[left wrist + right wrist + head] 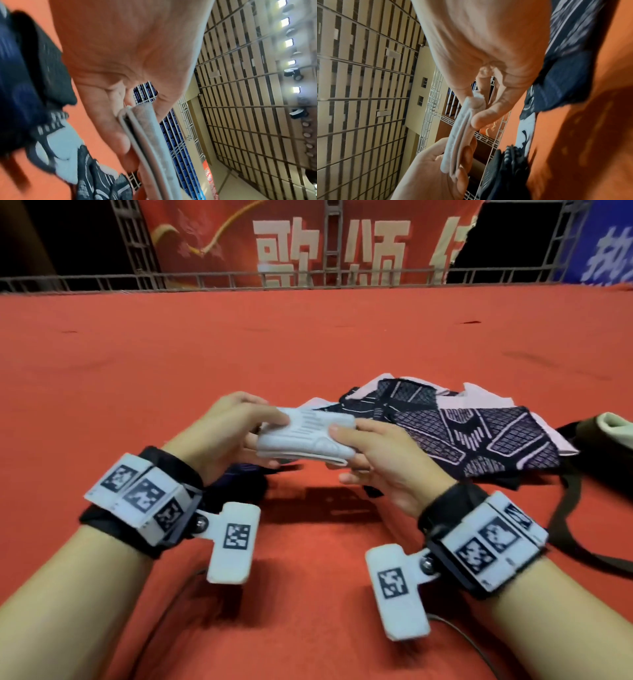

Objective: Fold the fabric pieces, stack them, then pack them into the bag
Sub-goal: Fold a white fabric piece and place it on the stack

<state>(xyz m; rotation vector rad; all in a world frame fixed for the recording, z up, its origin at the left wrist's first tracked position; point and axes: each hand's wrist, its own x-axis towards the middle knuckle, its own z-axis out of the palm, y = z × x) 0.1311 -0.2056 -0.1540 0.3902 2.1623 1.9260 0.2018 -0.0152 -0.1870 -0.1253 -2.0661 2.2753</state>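
Observation:
A small folded light-grey fabric piece (306, 436) is held in the air between both hands, above the red cloth. My left hand (239, 429) pinches its left end, thumb on top. My right hand (363, 450) pinches its right end, thumb on top and fingers beneath. Its layered edge (145, 136) shows in the left wrist view between thumb and fingers, and the folded grey piece (462, 129) spans both hands in the right wrist view. Behind lies a pile of dark patterned fabric (472, 433) with pale pink parts. A dark bag (603, 450) sits at the right edge.
A red cloth (171, 354) covers the whole surface. The bag's dark strap (568, 508) trails toward my right wrist. A dark fabric bit (239, 477) lies under my left hand. A metal railing (308, 280) and a red banner stand beyond the far edge.

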